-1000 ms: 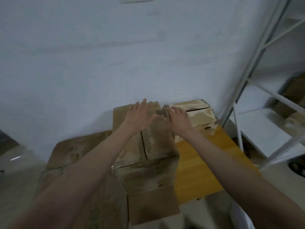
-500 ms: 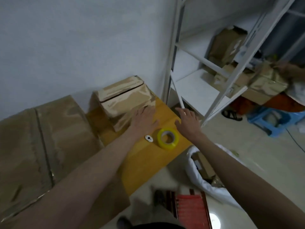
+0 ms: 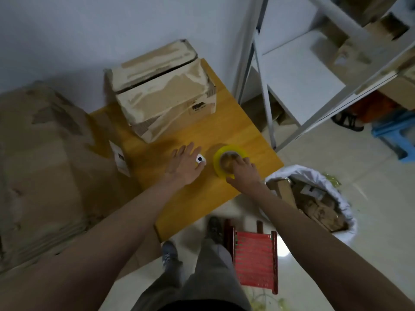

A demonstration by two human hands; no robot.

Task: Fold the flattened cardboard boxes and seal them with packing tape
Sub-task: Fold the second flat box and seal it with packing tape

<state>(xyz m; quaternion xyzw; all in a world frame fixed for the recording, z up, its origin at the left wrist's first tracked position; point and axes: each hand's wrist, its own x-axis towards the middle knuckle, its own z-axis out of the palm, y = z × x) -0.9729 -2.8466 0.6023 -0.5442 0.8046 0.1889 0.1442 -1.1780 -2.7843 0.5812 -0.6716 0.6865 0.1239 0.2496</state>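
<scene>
Your right hand [image 3: 243, 173] sits on the one roll of yellow packing tape [image 3: 229, 160] near the right edge of the wooden bench [image 3: 190, 205], fingers curled down over the rim and into the core, gripping it; your left hand [image 3: 185, 164] lies just left of the roll, palm down, fingers straight and spread flat on the bench, holding nothing; one small white object with a dark dot [image 3: 200, 159] shows at its fingers, and you cannot tell whether it lies on the hand or beside it. One folded, taped cardboard box [image 3: 164, 95] stands at the far side of the bench against the wall, well apart from both hands; one stack of flattened cardboard boxes [image 3: 42, 167] fills the left side, with a small white card [image 3: 119, 158] at its right edge. On the floor to the right stands one white sack of cardboard scraps [image 3: 314, 198]; one red stool [image 3: 254, 259] is near your legs; one white metal shelf rack [image 3: 314, 70] rises at the far right.
</scene>
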